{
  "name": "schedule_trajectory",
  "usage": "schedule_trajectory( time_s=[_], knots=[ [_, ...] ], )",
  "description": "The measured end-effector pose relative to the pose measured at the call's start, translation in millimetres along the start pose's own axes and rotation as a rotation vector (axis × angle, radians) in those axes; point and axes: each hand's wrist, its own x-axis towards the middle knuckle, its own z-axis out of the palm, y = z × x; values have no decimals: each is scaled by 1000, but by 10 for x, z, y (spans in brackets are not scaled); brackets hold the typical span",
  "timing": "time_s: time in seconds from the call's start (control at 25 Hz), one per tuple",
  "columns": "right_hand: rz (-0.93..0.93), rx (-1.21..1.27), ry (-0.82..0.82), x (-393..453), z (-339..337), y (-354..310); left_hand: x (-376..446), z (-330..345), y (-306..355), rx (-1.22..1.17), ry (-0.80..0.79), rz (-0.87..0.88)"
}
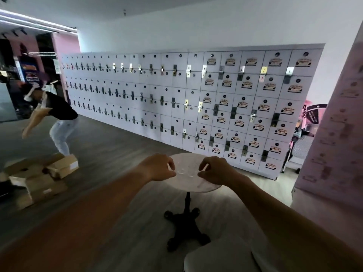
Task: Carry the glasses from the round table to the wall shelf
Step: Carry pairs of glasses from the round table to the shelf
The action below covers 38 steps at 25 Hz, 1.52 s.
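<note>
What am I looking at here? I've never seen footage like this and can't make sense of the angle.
There is one picture, from a wide-angle camera worn on a person's head, looking forward and down. The two bare arms are the wearer's own. The left hand and right hand pinch the ends of clear glasses over a small round table; whether they rest on it is too blurred to tell. Behind stands a wall of white lockers. At the left, another person bends over cardboard boxes.

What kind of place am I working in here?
Probably a locker or storage area of a shop or public venue. A long wall of small white lockers with latches and labels fills the background, cardboard boxes lie on the wood-look floor, and a small round table stands between the hands.
</note>
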Motion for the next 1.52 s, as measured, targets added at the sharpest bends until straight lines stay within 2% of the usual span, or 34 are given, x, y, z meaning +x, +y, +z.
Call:
schedule_trajectory(
  time_s=[0.36, 0.68, 0.96, 1.16, 1.52],
  knots=[
    [109, 60, 27, 1312, 201, 183, 1531, 69, -654, -42, -44, 84],
    [202, 126, 17, 2672, 394, 775, 3076, 406, -1123, -1, -72, 55],
    [207, 116, 14, 3877, 363, 1340, 4355, 652, -1360, -7, -126, 31],
    [239, 93, -64, 4454, 682, 1702, 4949, 1014, -1590, 0, -207, 31],
    [441, 102, -144, 5184, 1522, 2297, 5939, 1992, -2123, -44, -368, 76]
  ],
)
